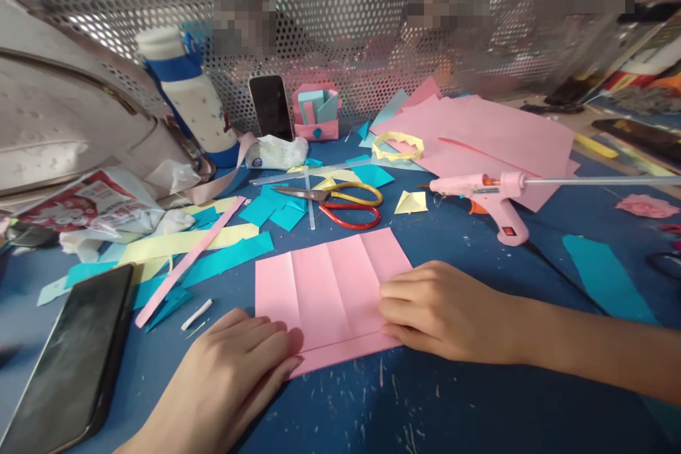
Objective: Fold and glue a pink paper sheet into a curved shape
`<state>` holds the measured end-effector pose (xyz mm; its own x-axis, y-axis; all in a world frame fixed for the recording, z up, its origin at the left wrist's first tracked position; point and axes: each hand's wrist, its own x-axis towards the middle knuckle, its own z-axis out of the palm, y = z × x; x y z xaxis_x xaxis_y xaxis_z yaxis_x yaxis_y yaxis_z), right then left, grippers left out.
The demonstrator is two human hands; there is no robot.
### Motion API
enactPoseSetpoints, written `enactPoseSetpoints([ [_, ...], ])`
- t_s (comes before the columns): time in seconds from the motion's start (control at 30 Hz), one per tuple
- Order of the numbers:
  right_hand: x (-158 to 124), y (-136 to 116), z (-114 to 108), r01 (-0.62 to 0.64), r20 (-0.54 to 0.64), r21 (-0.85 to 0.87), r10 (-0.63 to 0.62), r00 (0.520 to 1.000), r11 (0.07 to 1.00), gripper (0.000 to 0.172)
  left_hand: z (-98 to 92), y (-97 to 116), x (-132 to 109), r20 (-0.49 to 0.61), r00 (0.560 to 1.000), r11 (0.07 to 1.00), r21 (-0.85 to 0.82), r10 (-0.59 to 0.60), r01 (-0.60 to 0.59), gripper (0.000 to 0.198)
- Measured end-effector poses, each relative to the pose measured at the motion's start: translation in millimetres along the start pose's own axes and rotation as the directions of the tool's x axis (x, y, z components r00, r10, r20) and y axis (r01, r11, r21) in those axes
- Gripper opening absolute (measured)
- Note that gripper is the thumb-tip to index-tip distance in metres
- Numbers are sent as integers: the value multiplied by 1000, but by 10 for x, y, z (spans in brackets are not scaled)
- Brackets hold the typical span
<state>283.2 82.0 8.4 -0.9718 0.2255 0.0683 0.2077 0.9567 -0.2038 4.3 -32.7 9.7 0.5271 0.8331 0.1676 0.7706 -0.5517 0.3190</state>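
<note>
My left hand (pixel 245 358) pinches paper (pixel 319 291) at near left, right hand (pixel 439 312) grips right edge. Folding step, I judge: near edge turned over; next calls for firm creasing.

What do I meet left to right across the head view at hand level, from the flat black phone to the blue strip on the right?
Flat black phone, left hand, creased pink paper with both hands on it, right hand, blue strip.
</note>
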Motion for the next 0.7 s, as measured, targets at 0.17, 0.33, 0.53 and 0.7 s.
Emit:
enactPoseSetpoints([
  [0.17,-19,-13,40,12,-16,-54,-13,1000,998,27,3,46,47,-18,999,990,137,42,-39,24],
  [0.33,-27,-34,53,18,-38,-99,-22,999,995,22,19,96,59,-42,997,965,259,57,-45,26],
  [0.53,-22,-56,48,13,-68,-127,-22,997,992,19,17,105,24,1,999,909,414,53,-49,29],
  [0.7,-20,-69,44,6,-51,-135,-13,999,991,20,7,177,-31,-65,987,856,509,144,-91,29],
])
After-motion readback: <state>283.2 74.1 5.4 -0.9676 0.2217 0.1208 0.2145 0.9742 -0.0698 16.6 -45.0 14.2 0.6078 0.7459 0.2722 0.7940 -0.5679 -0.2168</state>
